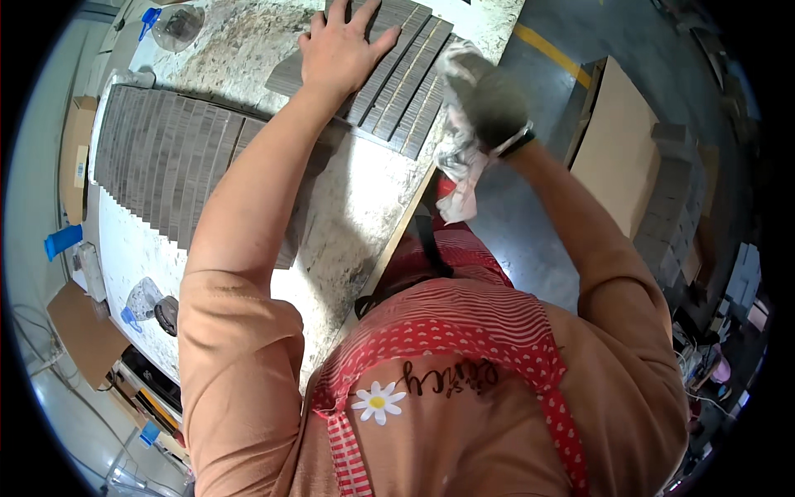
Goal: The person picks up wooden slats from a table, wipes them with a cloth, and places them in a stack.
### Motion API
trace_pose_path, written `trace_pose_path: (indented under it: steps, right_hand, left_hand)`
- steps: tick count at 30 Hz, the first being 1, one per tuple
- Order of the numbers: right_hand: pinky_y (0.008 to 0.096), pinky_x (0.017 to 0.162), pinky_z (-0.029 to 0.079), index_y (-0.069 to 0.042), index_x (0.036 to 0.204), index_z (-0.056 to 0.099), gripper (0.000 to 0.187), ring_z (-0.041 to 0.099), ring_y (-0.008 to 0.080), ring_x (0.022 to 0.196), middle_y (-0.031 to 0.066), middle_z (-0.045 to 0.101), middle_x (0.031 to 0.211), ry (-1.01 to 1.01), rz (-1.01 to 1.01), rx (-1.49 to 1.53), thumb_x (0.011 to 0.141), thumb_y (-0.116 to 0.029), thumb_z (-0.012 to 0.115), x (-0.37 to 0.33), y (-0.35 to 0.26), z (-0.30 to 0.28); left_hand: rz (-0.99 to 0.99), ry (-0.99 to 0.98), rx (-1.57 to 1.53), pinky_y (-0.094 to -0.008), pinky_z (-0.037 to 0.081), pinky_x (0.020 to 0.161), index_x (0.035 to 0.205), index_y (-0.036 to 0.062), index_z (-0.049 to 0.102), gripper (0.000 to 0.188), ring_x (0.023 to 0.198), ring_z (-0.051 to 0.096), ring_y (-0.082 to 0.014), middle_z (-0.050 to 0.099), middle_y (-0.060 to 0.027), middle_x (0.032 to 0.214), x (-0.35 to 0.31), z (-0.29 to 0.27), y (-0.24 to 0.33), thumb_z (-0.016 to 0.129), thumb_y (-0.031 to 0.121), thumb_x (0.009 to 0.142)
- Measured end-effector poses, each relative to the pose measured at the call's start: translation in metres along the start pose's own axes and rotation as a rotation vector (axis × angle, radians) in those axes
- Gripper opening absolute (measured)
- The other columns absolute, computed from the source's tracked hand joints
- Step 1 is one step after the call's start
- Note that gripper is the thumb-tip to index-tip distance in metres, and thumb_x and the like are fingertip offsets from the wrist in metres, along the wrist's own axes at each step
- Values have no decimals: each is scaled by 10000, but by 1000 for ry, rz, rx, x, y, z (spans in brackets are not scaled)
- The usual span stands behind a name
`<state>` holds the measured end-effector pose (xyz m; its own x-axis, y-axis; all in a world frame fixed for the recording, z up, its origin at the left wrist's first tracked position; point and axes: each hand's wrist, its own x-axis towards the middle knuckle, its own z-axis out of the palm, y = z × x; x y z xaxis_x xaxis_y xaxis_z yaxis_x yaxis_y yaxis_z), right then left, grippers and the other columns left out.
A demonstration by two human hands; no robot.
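My left hand lies with fingers spread on grey wood-grain boards at the far side of the worktable. Pale lines run between these narrow boards, which lie side by side. At the table's right edge, my right hand wears a dark glove, blurred by motion. It grips a crumpled white rag, whose lower end hangs past the edge. The rag is against the right-hand end of the boards; whether it presses on them I cannot tell.
A fanned row of similar grey boards lies left of my left forearm. A clear bottle with a blue cap stands at the far left. The worktable is stained white. Large cardboard stands on the floor to the right.
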<state>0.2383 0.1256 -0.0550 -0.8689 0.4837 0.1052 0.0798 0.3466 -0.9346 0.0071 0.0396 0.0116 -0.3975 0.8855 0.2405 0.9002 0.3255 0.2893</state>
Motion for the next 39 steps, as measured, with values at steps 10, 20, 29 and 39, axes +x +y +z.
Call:
trace_pose_path:
  steps: [10,20,29,39]
  right_hand:
    - [340,749,524,-32,1235,500,401,593,198,923,70,594,1052,-265,-389,-384,939,-301,535,-19,-53,22]
    - [344,677,539,-24,963,606,136,638,197,810,110,616,861,-75,-183,-668,887,-110,534,26,-42,10]
    - [368,871,518,-39,1210,568,420,631,290,1022,149,569,1248,-247,-101,-458,816,-172,626,-10,-55,43]
    - [406,829,514,-42,1063,641,313,637,340,992,153,644,1094,47,-509,-1043,786,-189,652,9,-58,37]
  left_hand:
    - [-22,-11,91,-550,331,1044,1385,285,478,595,1322,383,-372,389,-89,1473,-2,16,-18,539,574,869]
    - [-8,3,98,-559,328,1041,1393,281,472,591,1328,374,-377,376,-96,1482,2,14,-14,524,576,883]
    - [-20,-3,112,-566,361,1015,1392,288,475,592,1321,373,-383,372,-101,1481,-3,14,-20,534,573,875]
    - [-45,38,36,-592,349,1015,1366,265,500,552,1294,393,-407,380,-128,1459,-2,18,-17,474,568,906]
